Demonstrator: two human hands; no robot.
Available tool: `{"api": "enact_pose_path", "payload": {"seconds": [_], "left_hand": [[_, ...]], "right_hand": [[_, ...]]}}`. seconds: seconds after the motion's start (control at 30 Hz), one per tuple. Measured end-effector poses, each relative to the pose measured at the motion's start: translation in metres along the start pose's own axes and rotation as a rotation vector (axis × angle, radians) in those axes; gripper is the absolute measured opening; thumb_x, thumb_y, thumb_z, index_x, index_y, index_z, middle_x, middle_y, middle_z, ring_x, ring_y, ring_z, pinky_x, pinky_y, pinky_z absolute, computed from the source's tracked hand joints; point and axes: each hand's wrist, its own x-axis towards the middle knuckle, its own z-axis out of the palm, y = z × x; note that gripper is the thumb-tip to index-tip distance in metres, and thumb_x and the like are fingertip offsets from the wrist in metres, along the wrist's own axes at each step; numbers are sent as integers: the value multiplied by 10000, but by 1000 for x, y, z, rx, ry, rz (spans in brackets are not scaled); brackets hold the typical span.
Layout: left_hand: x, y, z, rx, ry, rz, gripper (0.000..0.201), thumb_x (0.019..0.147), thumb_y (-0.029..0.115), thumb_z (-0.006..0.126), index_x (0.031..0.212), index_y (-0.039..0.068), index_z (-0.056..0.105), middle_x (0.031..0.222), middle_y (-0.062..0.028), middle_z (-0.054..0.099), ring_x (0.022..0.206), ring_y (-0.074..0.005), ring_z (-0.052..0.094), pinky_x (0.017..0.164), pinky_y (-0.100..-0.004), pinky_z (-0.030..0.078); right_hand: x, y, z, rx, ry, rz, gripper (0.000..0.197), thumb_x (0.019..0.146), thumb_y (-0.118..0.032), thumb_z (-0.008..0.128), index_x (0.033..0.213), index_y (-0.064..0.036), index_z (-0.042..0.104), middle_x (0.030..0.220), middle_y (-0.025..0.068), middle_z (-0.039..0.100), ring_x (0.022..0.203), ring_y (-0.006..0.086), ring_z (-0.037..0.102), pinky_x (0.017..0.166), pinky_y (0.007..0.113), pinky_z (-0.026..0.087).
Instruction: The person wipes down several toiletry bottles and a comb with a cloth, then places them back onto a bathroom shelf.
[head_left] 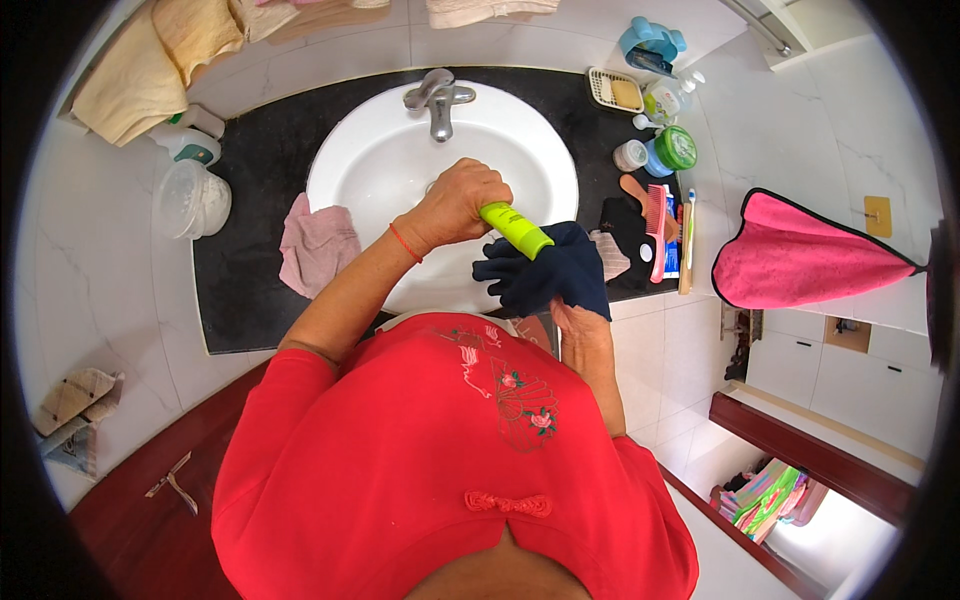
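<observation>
Black bathroom counter carries one white basin and one pink rag. Left hand is clenched round one green tube; right hand grips one navy cloth, both over the basin's front rim.

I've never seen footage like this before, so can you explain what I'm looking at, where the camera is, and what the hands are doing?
This is one picture from a wide fisheye camera worn on a person's head, looking down, so straight edges bend near the rim. No machine is involved: the person in the red top works with bare hands over a white sink set in a black counter.

The left hand grips a green tube. The right hand holds up a dark blue cloth, and the tube's end points at it.

On the counter lie a pink cloth, a red comb, small jars and a soap dish. A pink towel hangs on the right wall.
</observation>
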Motion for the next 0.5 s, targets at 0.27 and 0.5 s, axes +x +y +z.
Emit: {"api": "enact_pose_path", "payload": {"seconds": [0.27,0.5], "left_hand": [[-2,3,3,-44,-39,-20,227,572,16,653,729,130,535,704,-35,547,714,-260,541,704,-353,417],[-3,3,1,-19,-57,-5,226,575,20,657,729,131,534,703,-37,544,713,-261,538,703,-354,415]], "right_hand": [[-4,-5,2,-74,17,4,209,735,-3,601,903,40,484,775,159,591,644,228,628,538,313,513],[-4,-7,2,-69,7,88,247,693,34,597,887,24,445,739,176,605,606,246,657,402,278,448]]}}
